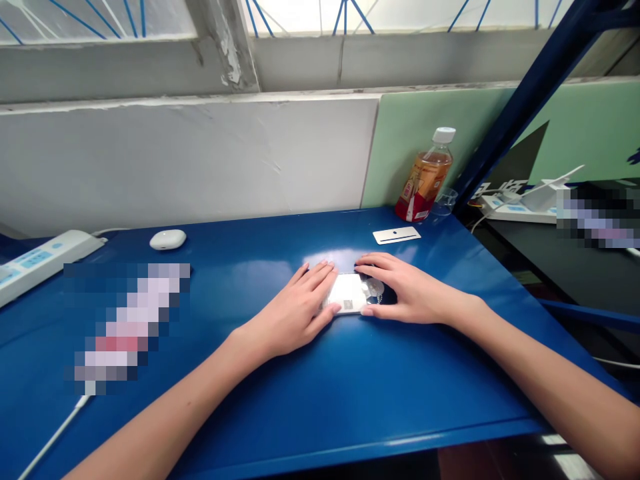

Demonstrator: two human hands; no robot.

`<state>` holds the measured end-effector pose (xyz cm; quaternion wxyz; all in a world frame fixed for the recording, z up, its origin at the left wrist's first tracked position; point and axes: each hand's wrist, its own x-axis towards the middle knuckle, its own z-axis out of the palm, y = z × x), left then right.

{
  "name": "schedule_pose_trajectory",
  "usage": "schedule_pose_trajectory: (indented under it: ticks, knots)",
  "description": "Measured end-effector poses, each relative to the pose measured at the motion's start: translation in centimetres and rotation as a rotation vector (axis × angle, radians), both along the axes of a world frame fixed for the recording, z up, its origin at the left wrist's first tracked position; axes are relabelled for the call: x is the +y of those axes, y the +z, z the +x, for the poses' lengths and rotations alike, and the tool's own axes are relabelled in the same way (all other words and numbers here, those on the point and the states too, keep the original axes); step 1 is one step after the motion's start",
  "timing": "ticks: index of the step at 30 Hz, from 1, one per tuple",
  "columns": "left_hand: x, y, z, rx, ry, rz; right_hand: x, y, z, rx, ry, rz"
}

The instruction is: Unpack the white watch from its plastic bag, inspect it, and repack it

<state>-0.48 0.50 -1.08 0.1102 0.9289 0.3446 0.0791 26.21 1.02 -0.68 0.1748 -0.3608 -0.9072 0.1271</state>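
Observation:
A small flat white card in a clear sleeve lies on the blue table; it bears a small square printed code. Clear plastic and what looks like a bead chain show at its right end. My left hand covers the left end, fingers along the top and thumb at the lower edge. From the right, my right hand spans the other end, fingertips at the upper corner and thumb at the lower one. The chain end sits in the gap of that hand.
Behind my right hand are a white slotted card and a drink bottle. To the left lie a white earbud case, a power strip and a blurred-out device with a white cable. A blue post rises at the right.

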Motion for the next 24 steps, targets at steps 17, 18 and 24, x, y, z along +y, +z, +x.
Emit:
schedule_pose_trajectory:
  ticks: [17,18,24]
  knots:
    - [0.1,-0.1,0.0,0.066,0.015,-0.034,-0.7,-0.3,-1.1,0.068,-0.047,0.091]
    - [0.1,-0.1,0.0,0.068,0.015,-0.035,-0.7,-0.3,-1.0,0.061,-0.059,0.092]
    - [0.0,-0.1,0.1,0.059,0.018,-0.042,-1.0,-0.2,-1.3,0.019,-0.078,0.118]
